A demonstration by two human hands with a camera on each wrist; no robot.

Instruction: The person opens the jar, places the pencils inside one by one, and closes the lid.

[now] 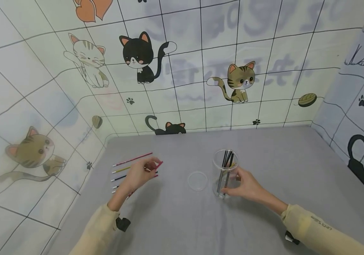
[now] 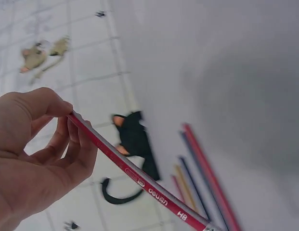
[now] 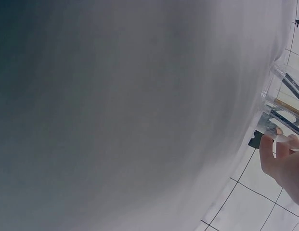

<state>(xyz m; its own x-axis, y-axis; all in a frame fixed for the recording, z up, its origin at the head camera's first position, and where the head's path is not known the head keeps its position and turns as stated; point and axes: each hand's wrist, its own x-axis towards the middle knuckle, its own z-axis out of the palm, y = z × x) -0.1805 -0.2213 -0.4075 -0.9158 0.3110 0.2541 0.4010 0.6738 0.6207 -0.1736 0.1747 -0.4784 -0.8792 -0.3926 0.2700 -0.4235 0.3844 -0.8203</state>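
My left hand pinches a red pencil between thumb and fingers, above a row of pencils on the table. The pencil's side reads HB in the left wrist view. In that row lie a red pencil, a yellow pencil and a dark blue pencil, with more partly hidden under the left hand. My right hand grips a clear jar from its right side. Several dark pencils and a yellowish one stand leaning inside the upright jar.
A clear round lid lies flat on the grey tabletop, just left of the jar. Behind the table and at both sides hangs a white checked cloth printed with cats.
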